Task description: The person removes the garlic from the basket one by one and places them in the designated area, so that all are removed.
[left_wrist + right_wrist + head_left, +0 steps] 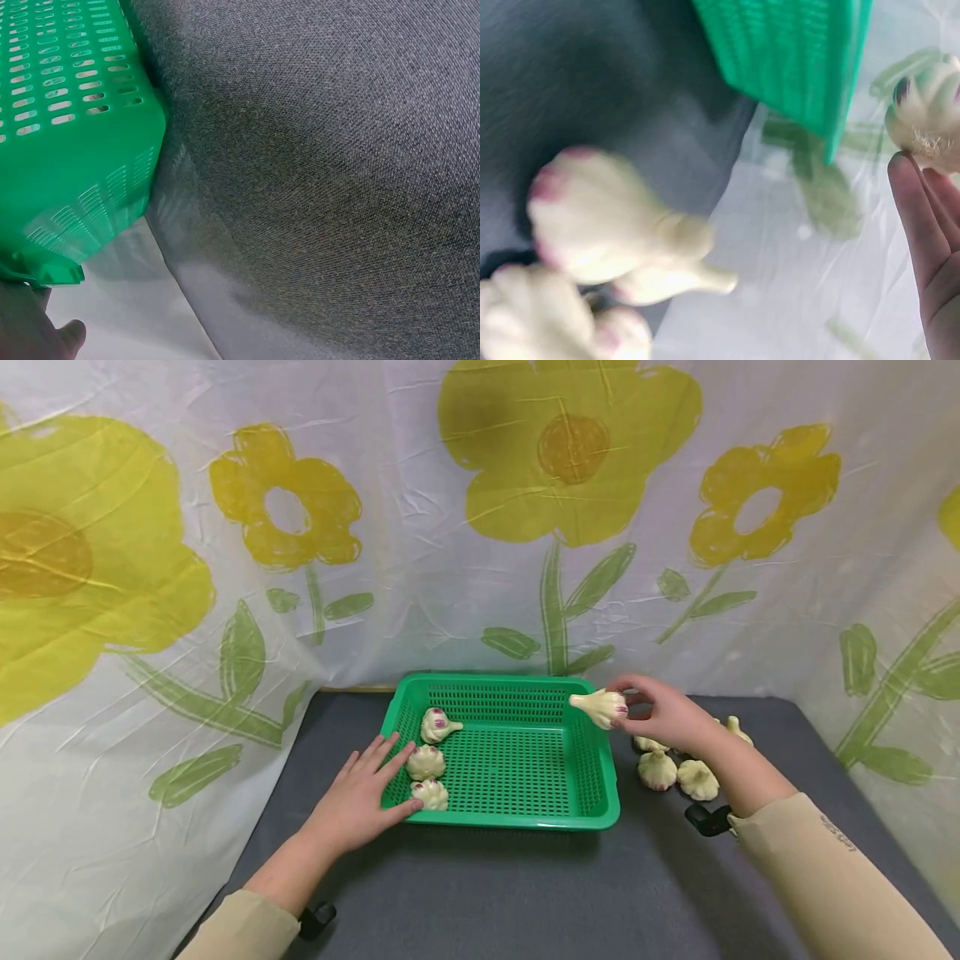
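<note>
A garlic bulb is pinched in my right hand, its pale stem pointing left over the right rim of the green basket. In the right wrist view, the root end of this garlic bulb shows at the fingertips. My left hand lies with fingers spread at the basket's left rim, the thumb along the front left corner. Beside it, inside the basket, a column of garlic bulbs with purple patches runs along the left wall. The left wrist view shows mostly the basket's perforated side.
Several more garlic bulbs sit on the dark grey tabletop right of the basket, partly behind my right forearm. A white curtain with yellow flowers hangs behind and at the sides. A black band is on my right wrist.
</note>
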The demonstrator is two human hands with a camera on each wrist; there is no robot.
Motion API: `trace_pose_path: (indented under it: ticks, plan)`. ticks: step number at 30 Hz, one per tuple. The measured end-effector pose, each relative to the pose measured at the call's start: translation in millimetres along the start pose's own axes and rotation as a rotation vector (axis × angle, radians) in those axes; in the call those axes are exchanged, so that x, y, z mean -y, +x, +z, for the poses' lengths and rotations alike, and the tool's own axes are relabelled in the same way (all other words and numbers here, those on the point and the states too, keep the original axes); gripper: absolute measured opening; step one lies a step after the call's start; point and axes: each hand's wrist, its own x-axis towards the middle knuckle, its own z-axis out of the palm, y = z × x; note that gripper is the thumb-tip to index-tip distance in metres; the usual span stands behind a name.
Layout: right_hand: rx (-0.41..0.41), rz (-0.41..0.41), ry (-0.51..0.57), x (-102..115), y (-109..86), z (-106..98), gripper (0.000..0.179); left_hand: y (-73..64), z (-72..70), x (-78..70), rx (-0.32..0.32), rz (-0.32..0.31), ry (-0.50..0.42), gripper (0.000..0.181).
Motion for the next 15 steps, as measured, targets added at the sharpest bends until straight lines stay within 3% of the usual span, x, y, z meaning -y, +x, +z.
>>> trace_pose_path:
  ticks: [11,15]
  plan:
    - [-0.113,0.155,-0.073,-31.9,-48.5,-20.0,0.051,0.3,1.6,0.5,-0.006,0.003,0.002,0.087]
    - [-0.142,0.177,-0.075,-45.5,-67.3,-26.4,0.054,0.7,1.6,0.4,-0.008,0.002,0.003,0.087]
